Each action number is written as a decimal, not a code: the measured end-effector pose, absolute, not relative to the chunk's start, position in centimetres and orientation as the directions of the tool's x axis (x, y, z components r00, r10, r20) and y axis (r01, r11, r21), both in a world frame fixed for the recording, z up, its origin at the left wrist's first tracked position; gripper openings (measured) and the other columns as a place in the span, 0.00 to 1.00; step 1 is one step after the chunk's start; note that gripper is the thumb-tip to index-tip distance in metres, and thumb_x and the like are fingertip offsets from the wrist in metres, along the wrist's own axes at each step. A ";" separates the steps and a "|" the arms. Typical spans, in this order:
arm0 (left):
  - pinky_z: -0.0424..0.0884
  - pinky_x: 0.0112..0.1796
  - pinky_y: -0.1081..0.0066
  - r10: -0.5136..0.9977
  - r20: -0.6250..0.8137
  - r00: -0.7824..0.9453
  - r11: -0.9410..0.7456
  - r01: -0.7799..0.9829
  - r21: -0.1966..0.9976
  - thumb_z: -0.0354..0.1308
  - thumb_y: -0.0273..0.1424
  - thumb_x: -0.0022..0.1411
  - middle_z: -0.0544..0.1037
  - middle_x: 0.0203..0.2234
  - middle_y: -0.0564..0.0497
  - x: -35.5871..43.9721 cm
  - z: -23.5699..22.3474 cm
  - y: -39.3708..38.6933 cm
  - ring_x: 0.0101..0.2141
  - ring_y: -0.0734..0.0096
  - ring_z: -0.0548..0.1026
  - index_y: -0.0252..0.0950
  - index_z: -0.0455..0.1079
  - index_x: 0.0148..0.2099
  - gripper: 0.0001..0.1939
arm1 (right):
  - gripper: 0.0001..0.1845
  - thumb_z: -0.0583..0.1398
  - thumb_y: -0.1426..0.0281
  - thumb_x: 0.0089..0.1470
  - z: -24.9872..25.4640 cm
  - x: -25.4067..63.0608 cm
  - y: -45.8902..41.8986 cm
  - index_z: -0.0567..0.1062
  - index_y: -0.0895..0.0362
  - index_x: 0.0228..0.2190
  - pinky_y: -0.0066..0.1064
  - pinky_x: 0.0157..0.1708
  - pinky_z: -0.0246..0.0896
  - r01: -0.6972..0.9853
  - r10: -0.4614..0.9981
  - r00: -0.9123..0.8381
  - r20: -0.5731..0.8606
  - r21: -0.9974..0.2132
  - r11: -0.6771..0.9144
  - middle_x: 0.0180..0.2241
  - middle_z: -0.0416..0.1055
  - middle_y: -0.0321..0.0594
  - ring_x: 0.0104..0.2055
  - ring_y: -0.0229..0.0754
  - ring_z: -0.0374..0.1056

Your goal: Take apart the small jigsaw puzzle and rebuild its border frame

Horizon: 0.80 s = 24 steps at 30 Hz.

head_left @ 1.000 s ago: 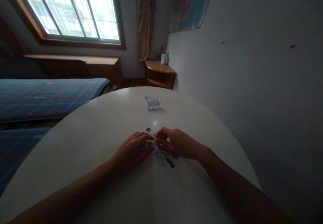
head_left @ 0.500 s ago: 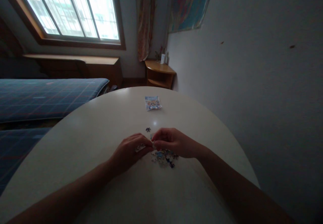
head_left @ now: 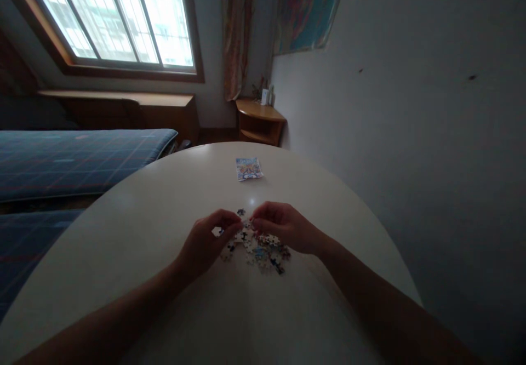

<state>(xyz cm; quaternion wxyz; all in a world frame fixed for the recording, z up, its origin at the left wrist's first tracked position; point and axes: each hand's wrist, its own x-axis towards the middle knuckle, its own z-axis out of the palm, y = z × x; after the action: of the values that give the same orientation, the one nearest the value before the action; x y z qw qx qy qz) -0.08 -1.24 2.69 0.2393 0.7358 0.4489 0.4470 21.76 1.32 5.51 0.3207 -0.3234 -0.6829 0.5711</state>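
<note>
Over the near part of the white table, my left hand (head_left: 207, 241) curls with thumb and fingertips close together. Whatever its tips pinch, if anything, is too small to make out. Facing it, my right hand (head_left: 287, 227) pinches a small jigsaw puzzle piece (head_left: 247, 224) that shows in the narrow gap between both hands. Below the fingers lies a loose heap of jigsaw pieces (head_left: 258, 252), some pale, some blue or dark. A single dark piece (head_left: 241, 211) rests just beyond the left fingertips. Part of the heap is hidden under the right hand.
A small printed picture packet (head_left: 249, 169) lies farther back on the round white table (head_left: 172, 184). A bed with a plaid mattress (head_left: 82, 159) stands to the left, a wall (head_left: 411, 151) to the right. Behind the table is a wooden corner shelf (head_left: 261, 111).
My left hand has lifted and drawn back slightly, uncovering pieces beneath it. The right hand has shifted slightly up, still pinching at its fingertips.
</note>
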 end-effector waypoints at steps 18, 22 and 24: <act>0.69 0.57 0.55 0.770 0.350 0.534 -0.638 0.622 0.454 0.56 0.33 0.67 0.71 0.58 0.41 -0.2 -0.8 -0.7 0.59 0.55 0.69 0.38 0.62 0.62 0.23 | 0.15 0.64 0.77 0.51 5.9 21.7 -0.4 0.79 0.60 0.43 0.32 0.45 0.63 0.695 0.828 -0.560 -0.026 -0.560 0.451 0.41 0.75 0.45 0.42 0.43 0.71; 0.72 0.53 0.59 0.777 0.385 0.498 -0.630 0.625 0.462 0.53 0.30 0.68 0.76 0.51 0.43 -0.3 -0.7 -0.1 0.52 0.59 0.74 0.38 0.69 0.54 0.14 | 0.10 0.61 0.76 0.55 5.3 22.2 1.0 0.80 0.59 0.39 0.29 0.37 0.63 0.657 0.867 -0.496 -0.039 -0.670 0.346 0.34 0.78 0.41 0.35 0.39 0.72; 0.74 0.50 0.61 0.776 0.392 0.494 -0.631 0.616 0.472 0.52 0.28 0.68 0.77 0.46 0.45 -0.5 -0.7 0.2 0.48 0.62 0.75 0.39 0.72 0.49 0.11 | 0.10 0.61 0.74 0.56 5.5 22.9 1.5 0.80 0.59 0.40 0.29 0.37 0.64 0.658 0.879 -0.473 -0.056 -0.686 0.311 0.35 0.78 0.42 0.36 0.39 0.73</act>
<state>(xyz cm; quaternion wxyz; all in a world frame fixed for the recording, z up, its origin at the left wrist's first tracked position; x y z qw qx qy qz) -0.45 0.16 -0.68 0.1361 0.8536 0.4076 0.2946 22.88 1.49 5.52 0.1673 -0.4851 -0.7920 0.3308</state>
